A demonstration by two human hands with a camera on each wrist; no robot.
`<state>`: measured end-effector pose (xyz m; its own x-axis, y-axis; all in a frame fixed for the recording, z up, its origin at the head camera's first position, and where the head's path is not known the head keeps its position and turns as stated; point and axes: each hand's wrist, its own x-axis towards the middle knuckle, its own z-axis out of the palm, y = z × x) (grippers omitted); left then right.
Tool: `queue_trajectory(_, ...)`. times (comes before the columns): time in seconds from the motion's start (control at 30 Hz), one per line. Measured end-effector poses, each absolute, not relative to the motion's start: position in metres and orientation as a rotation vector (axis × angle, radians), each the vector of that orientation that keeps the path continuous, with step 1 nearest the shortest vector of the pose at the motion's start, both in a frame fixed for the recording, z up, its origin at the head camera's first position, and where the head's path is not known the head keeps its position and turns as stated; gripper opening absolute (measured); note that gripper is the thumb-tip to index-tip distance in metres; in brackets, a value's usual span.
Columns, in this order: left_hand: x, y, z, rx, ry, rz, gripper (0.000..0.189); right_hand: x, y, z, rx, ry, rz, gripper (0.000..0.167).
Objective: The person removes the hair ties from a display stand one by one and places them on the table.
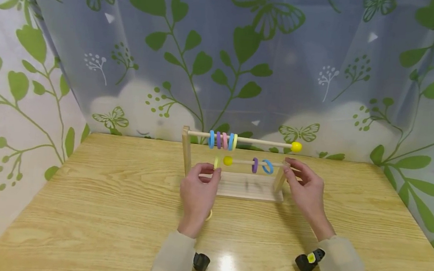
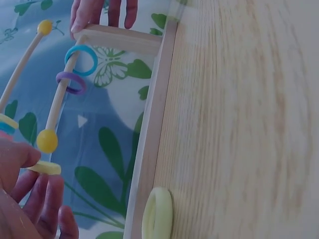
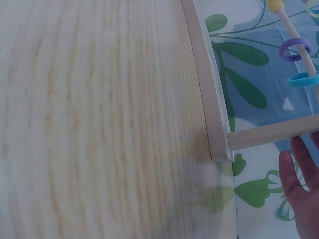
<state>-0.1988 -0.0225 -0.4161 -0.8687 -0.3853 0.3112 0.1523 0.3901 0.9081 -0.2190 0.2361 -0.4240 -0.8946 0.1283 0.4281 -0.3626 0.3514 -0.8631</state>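
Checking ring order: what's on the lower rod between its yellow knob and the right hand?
A purple ring, then a blue ring, as the head view shows.

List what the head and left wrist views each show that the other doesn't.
Head view only: the left post, beige sleeves, wrist cameras and the purple ring on the upper rod.

Left wrist view only: the hole of the loose pale yellow ring, mostly hidden from the head.

Both: left hand pinching another pale yellow ring, right hand holding the right post, lower rod with purple and blue rings.
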Motion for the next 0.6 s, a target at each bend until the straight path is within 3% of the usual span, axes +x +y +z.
queue_trajectory(0.6, -0.190, -0.053, -0.416, -0.014, -2.290, -1.522, 0.012, -0.219, 0.235, -0.421, 0.167, -2.206, 1.555, 0.031)
